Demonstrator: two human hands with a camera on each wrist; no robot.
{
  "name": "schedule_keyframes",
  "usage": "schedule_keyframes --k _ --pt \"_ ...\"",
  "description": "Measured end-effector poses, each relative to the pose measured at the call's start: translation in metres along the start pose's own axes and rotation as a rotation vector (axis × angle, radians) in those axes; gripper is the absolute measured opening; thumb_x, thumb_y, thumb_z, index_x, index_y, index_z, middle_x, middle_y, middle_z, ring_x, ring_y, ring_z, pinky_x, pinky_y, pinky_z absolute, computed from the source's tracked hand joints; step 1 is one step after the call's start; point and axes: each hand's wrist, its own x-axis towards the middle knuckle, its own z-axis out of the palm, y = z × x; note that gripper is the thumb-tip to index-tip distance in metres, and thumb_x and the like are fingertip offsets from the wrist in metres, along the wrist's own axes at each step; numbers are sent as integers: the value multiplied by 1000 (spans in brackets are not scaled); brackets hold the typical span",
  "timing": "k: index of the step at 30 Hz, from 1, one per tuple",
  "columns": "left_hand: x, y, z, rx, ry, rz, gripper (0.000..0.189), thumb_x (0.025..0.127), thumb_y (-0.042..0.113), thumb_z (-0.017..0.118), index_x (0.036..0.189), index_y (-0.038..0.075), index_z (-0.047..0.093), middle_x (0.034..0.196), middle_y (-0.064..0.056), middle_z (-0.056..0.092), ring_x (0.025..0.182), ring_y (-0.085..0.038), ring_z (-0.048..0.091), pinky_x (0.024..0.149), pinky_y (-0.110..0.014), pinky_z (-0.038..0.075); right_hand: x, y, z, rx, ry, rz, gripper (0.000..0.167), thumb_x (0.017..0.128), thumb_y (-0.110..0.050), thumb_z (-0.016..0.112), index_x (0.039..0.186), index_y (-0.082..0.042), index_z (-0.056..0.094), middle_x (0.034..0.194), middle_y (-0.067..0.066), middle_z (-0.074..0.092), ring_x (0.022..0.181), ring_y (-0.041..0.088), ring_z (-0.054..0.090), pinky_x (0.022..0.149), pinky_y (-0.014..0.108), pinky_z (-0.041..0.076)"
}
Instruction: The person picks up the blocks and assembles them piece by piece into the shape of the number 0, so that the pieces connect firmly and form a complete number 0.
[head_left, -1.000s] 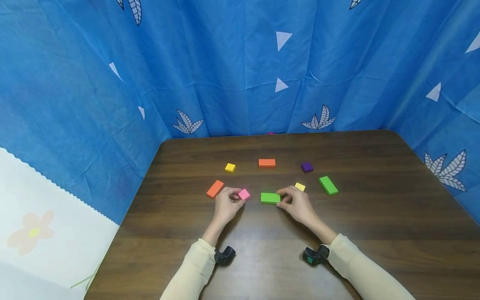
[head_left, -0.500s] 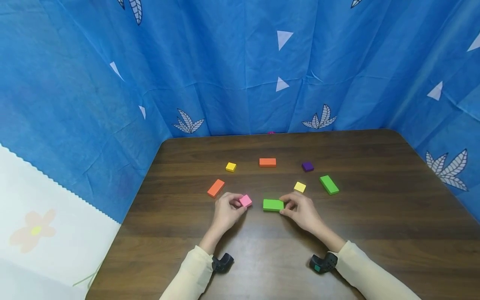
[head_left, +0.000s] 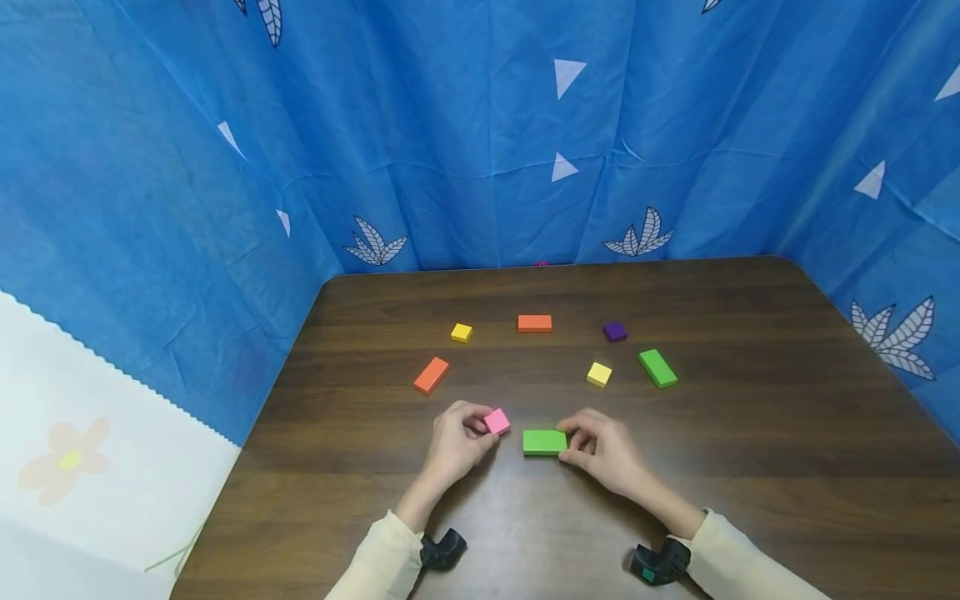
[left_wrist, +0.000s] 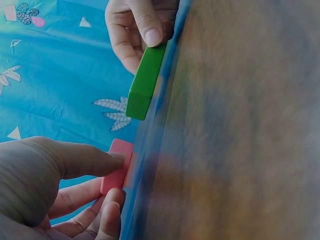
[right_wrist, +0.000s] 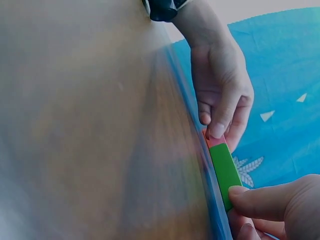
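Observation:
My left hand (head_left: pixel 456 446) pinches a small pink block (head_left: pixel 497 422) between thumb and fingers; the left wrist view shows the thumb on the near face of this pink block (left_wrist: pixel 117 167). Facing it, my right hand (head_left: pixel 606 450) grips the right end of a long green block (head_left: pixel 544 442). In the right wrist view the green block (right_wrist: pixel 225 172) lines up in front of the pink one, which is partly hidden. A narrow gap separates the two blocks in the head view. Both are low over the table; whether they touch it, I cannot tell.
Farther back on the brown table (head_left: pixel 750 400) lie two orange blocks (head_left: pixel 535 323), a yellow block (head_left: pixel 461 333), a pale yellow block (head_left: pixel 599 374), a purple block (head_left: pixel 615 332) and another green block (head_left: pixel 657 367). A blue curtain (head_left: pixel 480 133) hangs behind the far edge.
Both hands have drawn nearer to me, bringing the pink and green blocks with them. The pale yellow block, earlier partly covered by my right hand, shows fully. The other blocks stay put.

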Motion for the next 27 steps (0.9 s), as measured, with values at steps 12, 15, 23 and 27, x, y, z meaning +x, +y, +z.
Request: schedule_keyframes --k 12,15,23,27 --pt "-6 0 1 8 -33 -3 28 71 -2 81 97 0 73 86 -6 63 67 -8 57 59 -17 50 -7 -4 3 16 -33 -10 29 72 -2 83 98 -6 72 80 -3 61 62 -2 52 54 19 48" --pt "-7 0 2 7 -41 7 28 70 -3 81 97 -1 72 86 -6 63 67 -7 57 59 -17 50 -8 -4 4 16 -41 -2 29 71 -3 84 97 -7 72 80 -4 60 61 -2 52 54 20 49" --pt "-8 3 5 23 -59 18 27 70 -2 81 95 -1 72 83 -5 62 66 -6 56 58 -17 49 -8 -5 4 16 -68 18 29 72 -4 84 98 -7 71 82 -3 61 61 -2 53 55 19 49" --pt "-8 3 5 11 -64 13 27 70 -2 81 96 -1 72 83 -5 63 66 -5 56 59 -17 50 -8 -6 5 15 -73 11 29 72 -3 83 98 -6 71 84 -1 61 63 -2 53 55 19 49"
